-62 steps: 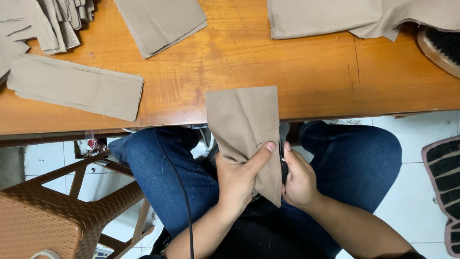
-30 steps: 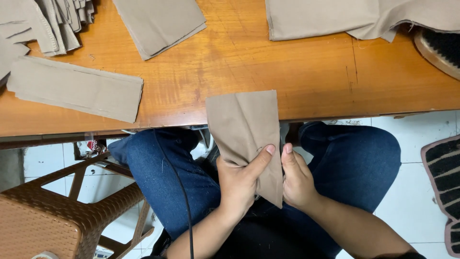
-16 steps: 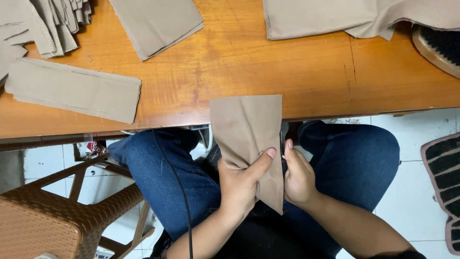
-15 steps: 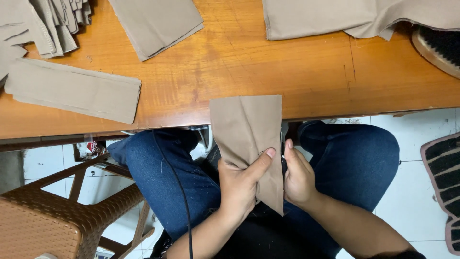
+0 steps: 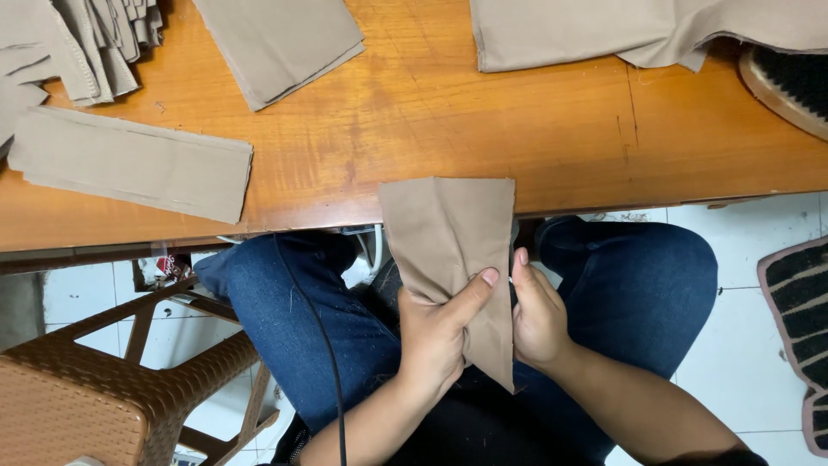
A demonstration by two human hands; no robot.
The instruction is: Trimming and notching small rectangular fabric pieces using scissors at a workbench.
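Both hands grasp one folded tan fabric piece (image 5: 448, 259) over the lap; the left hand (image 5: 435, 341) has its grip clenched on the front, thumb laid across the cloth; the right hand (image 5: 539, 319) pinches the right edge from behind; the piece's top edge overlaps the wooden tabletop (image 5: 448, 121); a long tan strip (image 5: 129, 164) lies to the left, more cut pieces (image 5: 276, 39) farther back.

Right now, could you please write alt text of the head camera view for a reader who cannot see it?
A seated person in blue jeans holds a folded tan fabric piece upright with both hands, left hand and right hand, at the edge of an orange wooden table. More tan fabric pieces lie on the table; a brown wicker stool stands at left.
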